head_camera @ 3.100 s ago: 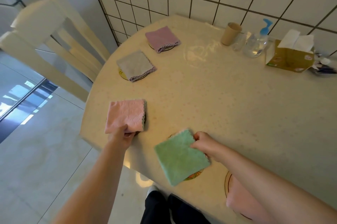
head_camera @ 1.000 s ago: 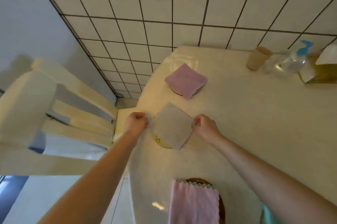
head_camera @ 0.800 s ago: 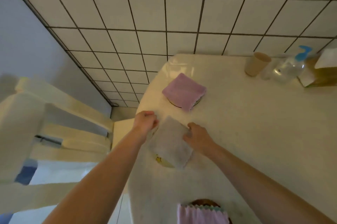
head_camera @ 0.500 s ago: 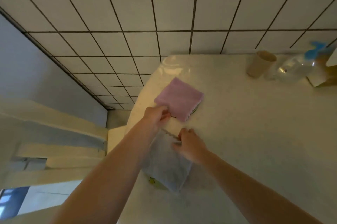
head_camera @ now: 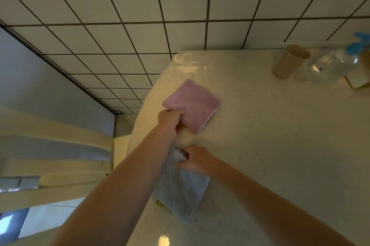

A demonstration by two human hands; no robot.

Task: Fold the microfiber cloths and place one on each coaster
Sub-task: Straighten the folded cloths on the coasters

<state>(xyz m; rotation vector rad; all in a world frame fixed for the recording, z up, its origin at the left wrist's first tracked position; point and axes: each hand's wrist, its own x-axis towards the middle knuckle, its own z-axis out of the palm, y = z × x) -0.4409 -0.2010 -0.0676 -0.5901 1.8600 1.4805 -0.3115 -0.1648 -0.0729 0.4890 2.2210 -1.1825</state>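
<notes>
- Now the left hand (head_camera: 170,120) sits at the near-left corner of the pink cloth (head_camera: 193,105), just above the middle of the frame, its fingers curled round that corner; half a second ago it was only arriving there, and a second ago it was pinching the grey cloth instead.
- Meanwhile the right hand (head_camera: 195,158) pinches the scalloped far edge of the grey cloth (head_camera: 180,187), low in the centre of the frame, much as it did half a second ago.
- The grey cloth lies folded and flat over its coaster (head_camera: 159,203), of which only a yellow sliver peeks out at the cloth's lower-left edge.
- The pink cloth is folded too, with a dark edge of its own coaster (head_camera: 209,119) just showing under its near-right side.
- The view has tilted up since three seconds ago, so the other pink and the green cloths near the person are out of frame.
- Judging by this, the folding looks done and the person is going along the row squaring each cloth on its coaster; the far pink one appears next for a small nudge.
- At the upper right of the table (head_camera: 280,145) stand a beige cup (head_camera: 290,61) and a clear bottle (head_camera: 330,67), well apart from the cloths.
</notes>
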